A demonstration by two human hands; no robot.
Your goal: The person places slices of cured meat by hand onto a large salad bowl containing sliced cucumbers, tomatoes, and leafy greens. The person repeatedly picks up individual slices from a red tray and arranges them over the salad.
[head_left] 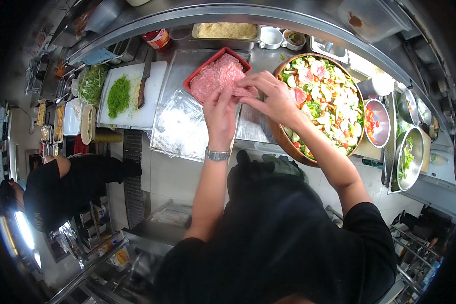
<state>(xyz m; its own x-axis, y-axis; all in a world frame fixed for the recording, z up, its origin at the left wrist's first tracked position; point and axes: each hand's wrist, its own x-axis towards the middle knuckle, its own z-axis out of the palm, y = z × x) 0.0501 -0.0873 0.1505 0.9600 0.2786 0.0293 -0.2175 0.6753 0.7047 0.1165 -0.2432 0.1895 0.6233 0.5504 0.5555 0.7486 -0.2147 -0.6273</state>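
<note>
Pink sliced cured meat (pixel 215 76) sits in a red square plastic tray (pixel 193 77) at upper centre. Our left hand (pixel 220 112) and right hand (pixel 269 96) both pinch one slice; we'd peel slowly so it doesn't tear. A red-and-white round tub (pixel 158 38) stands upper left, near the white cutting board (pixel 149 104).

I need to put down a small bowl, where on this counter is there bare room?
Bare steel shows between the red tray of sliced meat and the wooden salad bowl, under the right hand. The white cutting board has free space below the chopped greens. Crowded: the plastic wrap under the left hand, and the metal bowls far right.
</note>
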